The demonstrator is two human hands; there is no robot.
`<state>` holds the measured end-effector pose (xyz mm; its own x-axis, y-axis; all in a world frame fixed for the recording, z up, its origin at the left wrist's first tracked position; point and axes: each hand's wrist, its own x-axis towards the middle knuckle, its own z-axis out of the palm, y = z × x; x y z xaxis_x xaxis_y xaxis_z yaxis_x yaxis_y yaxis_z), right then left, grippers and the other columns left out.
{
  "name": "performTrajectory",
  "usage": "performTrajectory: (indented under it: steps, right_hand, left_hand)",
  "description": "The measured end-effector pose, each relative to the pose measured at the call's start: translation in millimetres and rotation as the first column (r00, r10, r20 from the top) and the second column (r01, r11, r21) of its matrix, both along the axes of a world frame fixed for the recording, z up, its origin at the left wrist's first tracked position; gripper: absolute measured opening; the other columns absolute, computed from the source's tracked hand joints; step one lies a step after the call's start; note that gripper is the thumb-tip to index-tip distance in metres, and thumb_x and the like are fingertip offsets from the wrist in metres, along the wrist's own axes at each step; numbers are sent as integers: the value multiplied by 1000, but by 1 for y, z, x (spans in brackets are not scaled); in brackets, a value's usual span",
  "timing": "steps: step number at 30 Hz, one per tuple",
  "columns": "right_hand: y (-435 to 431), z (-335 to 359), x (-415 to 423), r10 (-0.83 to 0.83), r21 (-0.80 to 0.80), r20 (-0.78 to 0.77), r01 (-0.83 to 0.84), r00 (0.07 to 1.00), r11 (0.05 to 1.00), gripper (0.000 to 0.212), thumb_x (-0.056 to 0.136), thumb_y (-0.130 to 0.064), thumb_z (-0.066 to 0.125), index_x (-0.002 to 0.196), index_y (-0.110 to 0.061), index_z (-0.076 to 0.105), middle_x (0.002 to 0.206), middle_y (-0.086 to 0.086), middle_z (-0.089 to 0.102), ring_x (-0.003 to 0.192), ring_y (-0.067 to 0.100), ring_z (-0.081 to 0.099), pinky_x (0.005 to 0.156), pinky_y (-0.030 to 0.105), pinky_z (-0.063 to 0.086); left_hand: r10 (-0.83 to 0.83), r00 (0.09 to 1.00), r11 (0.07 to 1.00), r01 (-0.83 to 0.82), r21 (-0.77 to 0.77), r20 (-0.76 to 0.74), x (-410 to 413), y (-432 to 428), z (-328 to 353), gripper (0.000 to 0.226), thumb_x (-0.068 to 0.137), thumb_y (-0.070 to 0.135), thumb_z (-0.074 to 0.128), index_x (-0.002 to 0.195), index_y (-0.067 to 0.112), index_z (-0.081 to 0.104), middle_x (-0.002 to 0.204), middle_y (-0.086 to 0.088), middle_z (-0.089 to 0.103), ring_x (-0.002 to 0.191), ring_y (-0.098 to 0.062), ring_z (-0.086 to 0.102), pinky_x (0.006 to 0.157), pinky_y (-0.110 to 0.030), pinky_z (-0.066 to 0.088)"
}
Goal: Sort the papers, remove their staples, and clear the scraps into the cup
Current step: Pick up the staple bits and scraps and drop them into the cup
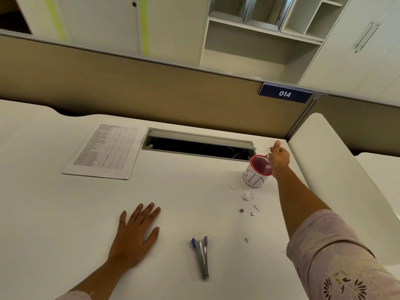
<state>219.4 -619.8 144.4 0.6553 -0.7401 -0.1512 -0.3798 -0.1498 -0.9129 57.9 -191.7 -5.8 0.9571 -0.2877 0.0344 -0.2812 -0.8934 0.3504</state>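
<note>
A white cup (255, 179) with a red rim and handwritten letters stands at the desk's far right. My right hand (280, 156) hovers at the cup's far rim, its fingers pinched on small scraps just above the opening. Several paper scraps and bent staples (246, 197) lie scattered on the desk in front of the cup. A stack of printed papers (106, 151) lies flat at the far left. A blue and metal stapler (202, 256) lies near the front. My left hand (136, 232) rests flat on the desk, fingers straight.
An open cable tray slot (199, 144) is cut into the desk behind the cup. A tan partition (151, 92) with a blue "014" sign (284, 93) borders the desk's back edge. A second white desk (337, 169) adjoins on the right.
</note>
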Motion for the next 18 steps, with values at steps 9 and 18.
performTrajectory:
  steps: [9,18]
  right_hand:
    - [2,-6,-6,209,-58,-135,-218,969,974,52,99,-48,29,119,-11,60,130,12,54,118,32,49,84,38,42]
    - [45,-28,-48,565,-730,53,-354,824,585,11,93,-25,56,99,-18,61,92,-11,58,93,13,50,78,30,45]
  left_hand:
    - [2,1000,1000,-2,-11,2,0,0,0,58,92,60,12,147,42,17,155,18,17,145,-8,6,115,-42,-1]
    - [1,1000,1000,-1,-8,6,0,1,-2,57,92,59,14,147,42,17,155,18,17,145,-8,7,116,-43,1]
